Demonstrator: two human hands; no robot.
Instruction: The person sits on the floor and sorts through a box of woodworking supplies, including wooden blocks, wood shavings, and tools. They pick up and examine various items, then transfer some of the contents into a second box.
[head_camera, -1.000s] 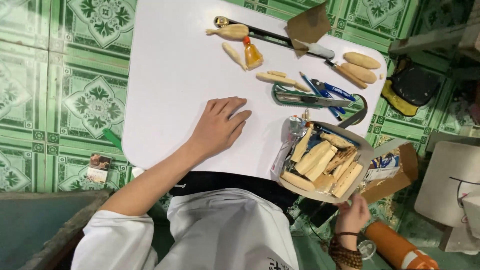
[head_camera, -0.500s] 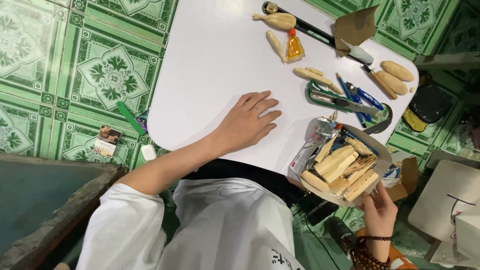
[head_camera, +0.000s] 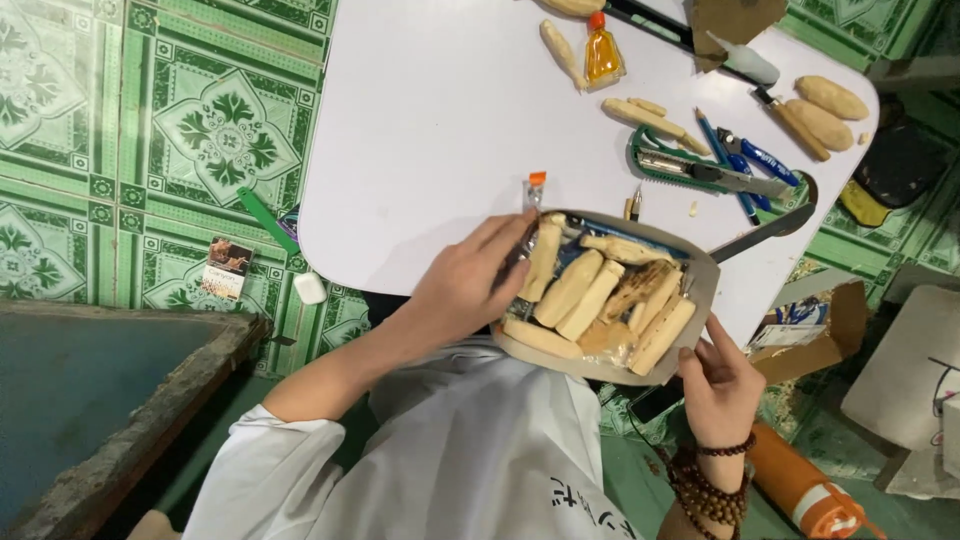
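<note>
A shallow cardboard box (head_camera: 703, 292) filled with several pale carved wooden pieces (head_camera: 590, 295) hangs over the near edge of the white table (head_camera: 430, 120), above my lap. My left hand (head_camera: 465, 285) is curled over the box's left rim, fingers reaching among the wood and a small tube. From below, my right hand (head_camera: 722, 385), with bead bracelets at the wrist, grips the box's right corner.
On the far side of the table lie an orange glue bottle (head_camera: 601, 55), a green utility knife (head_camera: 690, 165), blue pens (head_camera: 762, 157) and more wooden pieces (head_camera: 825, 105). An orange cylinder (head_camera: 800, 485) and an open carton (head_camera: 820, 325) sit on the green tiled floor.
My left hand left its flat rest on the table and came onto the box's left rim. The box has shifted left, in front of my body, with my right hand still under it.
</note>
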